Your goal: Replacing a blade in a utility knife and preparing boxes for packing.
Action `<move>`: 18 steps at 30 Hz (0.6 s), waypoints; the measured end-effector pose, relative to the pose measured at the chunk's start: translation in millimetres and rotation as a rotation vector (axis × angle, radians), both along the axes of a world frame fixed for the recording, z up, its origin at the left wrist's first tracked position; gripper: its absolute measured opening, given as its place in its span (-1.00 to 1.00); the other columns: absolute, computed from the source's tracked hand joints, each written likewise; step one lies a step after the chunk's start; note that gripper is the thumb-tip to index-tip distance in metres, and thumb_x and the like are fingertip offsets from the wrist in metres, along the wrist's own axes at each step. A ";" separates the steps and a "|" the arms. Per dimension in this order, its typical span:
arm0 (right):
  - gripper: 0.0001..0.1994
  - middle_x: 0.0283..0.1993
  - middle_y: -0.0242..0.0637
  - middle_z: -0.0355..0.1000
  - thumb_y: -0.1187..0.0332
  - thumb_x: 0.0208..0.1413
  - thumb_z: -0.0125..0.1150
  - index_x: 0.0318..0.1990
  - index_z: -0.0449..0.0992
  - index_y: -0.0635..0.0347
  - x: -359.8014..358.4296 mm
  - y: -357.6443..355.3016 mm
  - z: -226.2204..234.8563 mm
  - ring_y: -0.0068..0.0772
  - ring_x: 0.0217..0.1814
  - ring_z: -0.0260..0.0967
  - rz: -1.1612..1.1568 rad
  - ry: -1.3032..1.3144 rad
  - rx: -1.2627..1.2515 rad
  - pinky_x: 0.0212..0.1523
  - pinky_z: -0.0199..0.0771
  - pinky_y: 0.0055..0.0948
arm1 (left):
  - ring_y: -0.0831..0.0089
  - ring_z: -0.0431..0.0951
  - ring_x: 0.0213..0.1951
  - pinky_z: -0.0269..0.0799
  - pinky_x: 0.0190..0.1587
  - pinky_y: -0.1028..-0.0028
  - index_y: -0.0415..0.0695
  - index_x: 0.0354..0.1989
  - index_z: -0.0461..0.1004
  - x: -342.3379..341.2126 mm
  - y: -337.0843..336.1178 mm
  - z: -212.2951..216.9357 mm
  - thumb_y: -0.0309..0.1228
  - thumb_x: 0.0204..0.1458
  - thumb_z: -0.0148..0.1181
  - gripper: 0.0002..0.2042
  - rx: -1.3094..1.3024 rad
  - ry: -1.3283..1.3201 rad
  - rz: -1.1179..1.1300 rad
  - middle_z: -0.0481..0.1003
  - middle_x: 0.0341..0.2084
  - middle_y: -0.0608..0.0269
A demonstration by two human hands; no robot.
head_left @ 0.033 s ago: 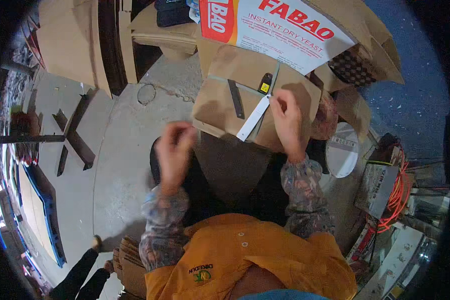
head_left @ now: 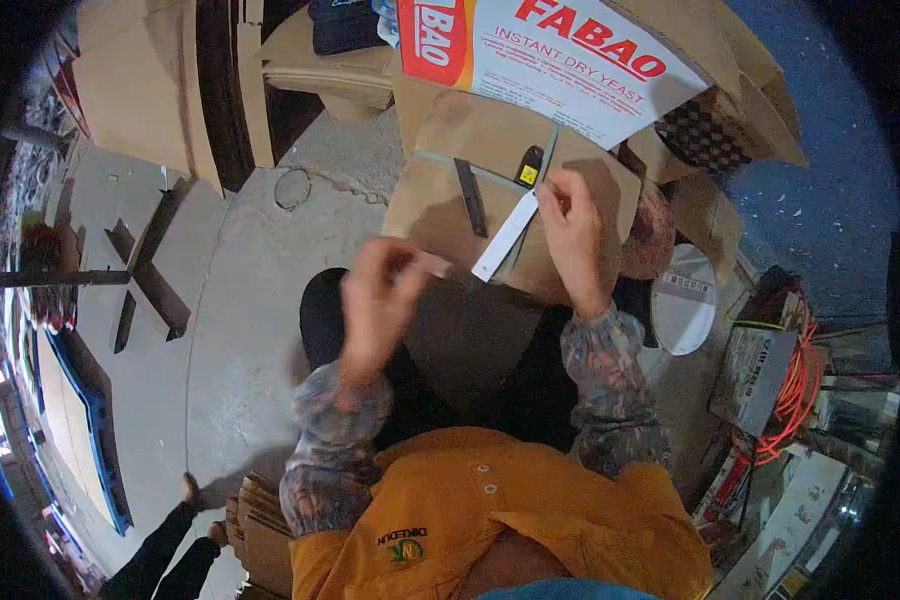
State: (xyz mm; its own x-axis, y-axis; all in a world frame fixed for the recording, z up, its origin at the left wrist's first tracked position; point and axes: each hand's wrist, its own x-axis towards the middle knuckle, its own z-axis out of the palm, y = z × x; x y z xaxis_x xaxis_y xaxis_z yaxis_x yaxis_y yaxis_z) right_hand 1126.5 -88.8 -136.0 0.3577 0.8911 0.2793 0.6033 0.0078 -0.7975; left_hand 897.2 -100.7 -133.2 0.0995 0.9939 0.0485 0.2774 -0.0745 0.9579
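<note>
A flat cardboard box [head_left: 470,125] with a thin strap across it lies in front of me, above my knees. My right hand [head_left: 575,240] pinches the upper end of a white strip [head_left: 505,237] that lies slanted over the cardboard. My left hand [head_left: 378,305], blurred, is closed on a small pale piece [head_left: 432,264] beside the cardboard's near left edge; its kind is unclear. A dark flat bar [head_left: 469,197] rests left of the white strip. Close to my right fingertips is a black object with a yellow label [head_left: 531,167].
A large printed carton [head_left: 580,75] stands beyond. Folded cardboard [head_left: 155,90] leans at far left, near a dark cross-shaped stand [head_left: 145,270]. To the right are a round white lid [head_left: 684,300] and a grey box [head_left: 755,380] with orange cable [head_left: 795,385]. Another person's legs [head_left: 165,550] show lower left.
My left hand has moved right, toward the white strip, and a small pale piece now shows at its fingertips. My right hand stays at the strip's upper end.
</note>
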 end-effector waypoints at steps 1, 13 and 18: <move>-0.72 -0.36 -0.09 0.31 0.34 -0.09 0.12 -0.24 0.31 0.32 3.0 11.4 -0.4 -0.19 -0.35 0.30 -0.011 -0.107 0.052 -0.30 0.30 -0.34 | 0.41 0.42 -0.48 0.33 -0.41 0.51 -0.18 -0.36 0.39 23.0 -1.1 8.0 -0.38 -0.22 0.26 -0.75 0.151 0.108 -0.098 0.42 -0.53 0.15; -0.65 -0.39 -0.08 0.35 0.34 -0.19 0.14 -0.20 0.33 0.32 11.9 56.3 -8.5 -0.15 -0.38 0.31 -0.016 -0.061 -0.102 -0.35 0.30 -0.30 | 0.25 0.42 -0.38 0.35 -0.34 0.41 -0.20 -0.32 0.37 63.1 -3.4 -1.8 -0.46 -0.25 0.22 -0.74 0.149 0.260 -0.221 0.36 -0.44 0.17; -0.76 -0.37 -0.41 0.35 0.42 -0.06 0.06 -0.17 0.38 0.15 32.2 35.3 15.3 -0.56 -0.50 0.22 0.136 0.919 -0.156 -0.46 0.21 -0.55 | 0.53 0.38 -0.47 0.29 -0.37 0.59 -0.23 -0.27 0.37 30.4 -6.2 -1.2 -0.42 -0.10 0.11 -0.78 -0.454 -0.554 -0.229 0.43 -0.46 0.25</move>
